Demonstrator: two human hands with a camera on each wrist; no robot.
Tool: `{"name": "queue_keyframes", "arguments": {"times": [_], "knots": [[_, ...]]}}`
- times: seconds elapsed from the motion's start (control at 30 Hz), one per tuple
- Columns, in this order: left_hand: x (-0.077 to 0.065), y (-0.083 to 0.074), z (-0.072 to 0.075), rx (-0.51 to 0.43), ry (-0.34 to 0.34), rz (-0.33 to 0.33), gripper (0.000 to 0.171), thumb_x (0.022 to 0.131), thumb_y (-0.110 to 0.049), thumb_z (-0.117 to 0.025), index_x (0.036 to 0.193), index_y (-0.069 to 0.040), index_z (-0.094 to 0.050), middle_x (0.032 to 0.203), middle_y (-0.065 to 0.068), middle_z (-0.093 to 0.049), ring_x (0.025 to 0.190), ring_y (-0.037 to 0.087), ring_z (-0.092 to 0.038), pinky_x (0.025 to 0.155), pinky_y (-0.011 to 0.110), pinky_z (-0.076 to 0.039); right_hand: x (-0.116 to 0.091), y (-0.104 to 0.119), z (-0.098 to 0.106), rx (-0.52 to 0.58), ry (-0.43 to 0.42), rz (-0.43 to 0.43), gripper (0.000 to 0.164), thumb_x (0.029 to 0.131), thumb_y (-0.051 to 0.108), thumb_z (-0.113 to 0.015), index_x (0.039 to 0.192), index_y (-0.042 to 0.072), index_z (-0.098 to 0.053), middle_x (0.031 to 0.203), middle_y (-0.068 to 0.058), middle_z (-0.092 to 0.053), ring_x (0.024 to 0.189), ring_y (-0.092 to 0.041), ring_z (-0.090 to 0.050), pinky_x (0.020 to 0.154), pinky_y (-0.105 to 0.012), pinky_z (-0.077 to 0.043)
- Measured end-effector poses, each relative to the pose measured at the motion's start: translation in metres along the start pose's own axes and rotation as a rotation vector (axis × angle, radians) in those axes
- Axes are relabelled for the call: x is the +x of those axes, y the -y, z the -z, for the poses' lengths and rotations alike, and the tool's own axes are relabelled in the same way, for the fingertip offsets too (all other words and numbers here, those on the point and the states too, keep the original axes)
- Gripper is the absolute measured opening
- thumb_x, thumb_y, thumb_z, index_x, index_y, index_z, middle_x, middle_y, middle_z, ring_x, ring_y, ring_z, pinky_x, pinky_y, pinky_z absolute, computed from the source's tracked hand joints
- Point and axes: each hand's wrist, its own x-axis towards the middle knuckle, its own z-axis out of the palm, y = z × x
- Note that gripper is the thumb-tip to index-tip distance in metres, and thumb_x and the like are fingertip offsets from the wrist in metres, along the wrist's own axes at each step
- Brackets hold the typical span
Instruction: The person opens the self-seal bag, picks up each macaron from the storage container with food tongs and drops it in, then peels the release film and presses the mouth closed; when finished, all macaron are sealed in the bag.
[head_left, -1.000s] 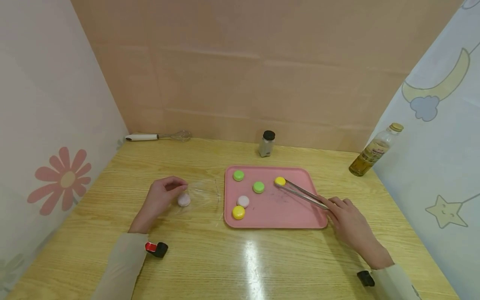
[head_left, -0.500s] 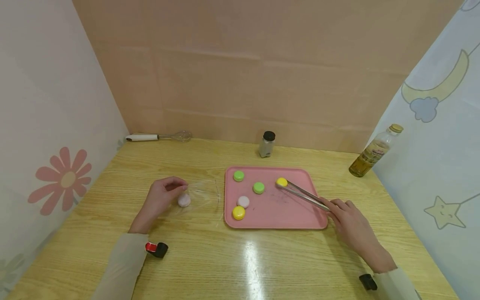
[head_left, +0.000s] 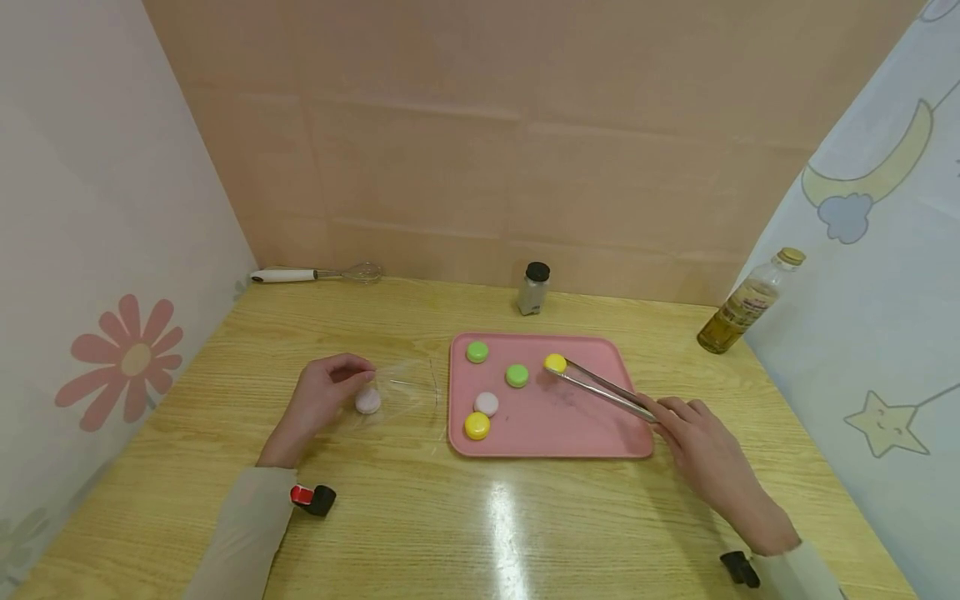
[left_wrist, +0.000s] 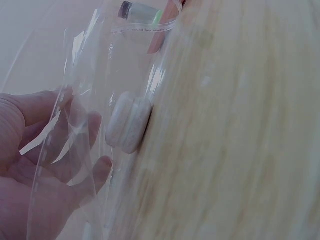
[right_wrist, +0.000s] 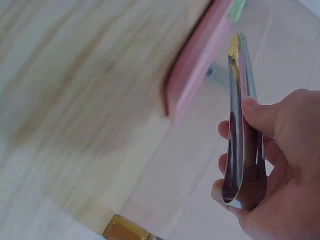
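My left hand [head_left: 324,402] pinches the edge of a clear plastic bag [head_left: 408,385] lying on the table. Through the film, a pale pink macaron [left_wrist: 128,122] shows beside my fingertips. In my right hand [head_left: 701,454] I grip metal tongs [right_wrist: 241,145], whose tips close on a yellow macaron [head_left: 555,362] over the pink tray [head_left: 577,437]. Toward the tray's left side are two green macarons, one in the back corner [head_left: 477,352] and another green macaron [head_left: 517,375] nearer the middle. A pale pink macaron [head_left: 486,404] touches a second yellow macaron [head_left: 477,426] at the front left.
Behind the tray stands a small jar [head_left: 533,289] with a black lid. An oil bottle [head_left: 742,310] is at the right edge, and a whisk [head_left: 315,274] lies along the back left. Paper-covered walls border the wooden table [head_left: 405,517].
The tongs with the yellow macaron shift slightly right, then back left toward the green macarons. My left hand and the bag stay in place.
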Motion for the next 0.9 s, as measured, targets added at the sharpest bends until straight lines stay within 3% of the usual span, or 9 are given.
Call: {"name": "queue_keyframes", "arguments": {"times": [0.27, 0.3, 0.4, 0.5, 0.53, 0.57, 0.7, 0.8, 0.9], "knots": [[0.0, -0.001, 0.0, 0.0, 0.007, 0.008, 0.025, 0.098, -0.017, -0.071, 0.113, 0.003, -0.072, 0.108, 0.014, -0.071, 0.098, 0.021, -0.065, 0.081, 0.023, -0.051, 0.014, 0.019, 0.01, 0.045, -0.019, 0.053, 0.059, 0.079, -0.002, -0.077, 0.135, 0.006, -0.064, 0.105, -0.003, -0.066, 0.08, -0.019, -0.048, 0.064, -0.036, -0.044], [0.0, 0.0, 0.0, 0.0, 0.008, 0.012, 0.025, 0.098, -0.016, -0.071, 0.113, 0.003, -0.071, 0.109, 0.014, -0.071, 0.098, 0.021, -0.065, 0.081, 0.022, -0.051, 0.016, 0.021, 0.011, 0.052, -0.02, 0.064, 0.051, 0.087, 0.004, -0.075, 0.136, 0.007, -0.063, 0.106, -0.003, -0.066, 0.08, -0.018, -0.047, 0.065, -0.035, -0.044], [0.001, 0.001, 0.0, 0.003, 0.011, 0.021, 0.024, 0.098, -0.015, -0.07, 0.113, 0.003, -0.071, 0.109, 0.014, -0.071, 0.1, 0.023, -0.065, 0.081, 0.022, -0.05, 0.021, 0.029, 0.011, 0.061, -0.028, 0.091, 0.037, 0.106, 0.028, -0.054, 0.136, 0.009, -0.064, 0.108, -0.002, -0.066, 0.081, -0.017, -0.048, 0.065, -0.035, -0.045], [0.001, 0.002, 0.0, 0.008, 0.015, 0.028, 0.023, 0.098, -0.015, -0.07, 0.113, 0.003, -0.071, 0.11, 0.013, -0.071, 0.101, 0.024, -0.064, 0.082, 0.022, -0.05, 0.026, 0.036, 0.01, 0.069, -0.033, 0.123, 0.059, 0.11, 0.043, -0.024, 0.136, 0.009, -0.063, 0.107, -0.001, -0.066, 0.08, -0.017, -0.047, 0.065, -0.035, -0.045], [0.001, 0.002, 0.0, 0.011, 0.015, 0.027, 0.022, 0.098, -0.015, -0.07, 0.113, 0.002, -0.072, 0.111, 0.013, -0.071, 0.101, 0.024, -0.064, 0.082, 0.022, -0.05, 0.028, 0.039, 0.009, 0.072, -0.034, 0.131, 0.059, 0.111, 0.043, -0.023, 0.136, 0.009, -0.064, 0.106, -0.001, -0.066, 0.079, -0.016, -0.047, 0.064, -0.034, -0.045], [0.001, 0.002, 0.0, 0.015, 0.016, 0.026, 0.022, 0.098, -0.014, -0.07, 0.112, 0.002, -0.072, 0.111, 0.013, -0.071, 0.102, 0.024, -0.064, 0.082, 0.022, -0.05, 0.03, 0.042, 0.008, 0.077, -0.034, 0.142, 0.057, 0.111, 0.041, -0.025, 0.136, 0.009, -0.064, 0.106, -0.001, -0.066, 0.079, -0.017, -0.047, 0.065, -0.035, -0.045], [0.001, 0.001, 0.0, 0.011, 0.017, 0.021, 0.02, 0.097, -0.014, -0.071, 0.111, 0.001, -0.073, 0.11, 0.013, -0.071, 0.101, 0.025, -0.064, 0.08, 0.022, -0.051, 0.037, 0.054, 0.004, 0.102, -0.024, 0.184, 0.036, 0.101, 0.02, -0.062, 0.135, 0.008, -0.064, 0.106, -0.002, -0.067, 0.079, -0.018, -0.049, 0.068, -0.036, -0.046], [0.001, 0.001, 0.0, 0.013, 0.022, 0.005, 0.02, 0.097, -0.013, -0.071, 0.111, 0.002, -0.073, 0.11, 0.013, -0.071, 0.1, 0.025, -0.064, 0.08, 0.023, -0.051, 0.043, 0.063, -0.001, 0.111, -0.018, 0.204, 0.058, 0.078, -0.001, -0.079, 0.134, 0.009, -0.065, 0.106, -0.001, -0.066, 0.08, -0.018, -0.049, 0.068, -0.035, -0.046], [0.001, 0.001, 0.0, 0.017, 0.033, -0.006, 0.02, 0.097, -0.013, -0.071, 0.111, 0.002, -0.073, 0.109, 0.013, -0.071, 0.099, 0.025, -0.065, 0.079, 0.023, -0.051, 0.048, 0.07, -0.007, 0.1, -0.014, 0.223, 0.064, 0.073, -0.006, -0.082, 0.133, 0.01, -0.066, 0.106, -0.001, -0.067, 0.08, -0.018, -0.048, 0.067, -0.033, -0.045]]}}
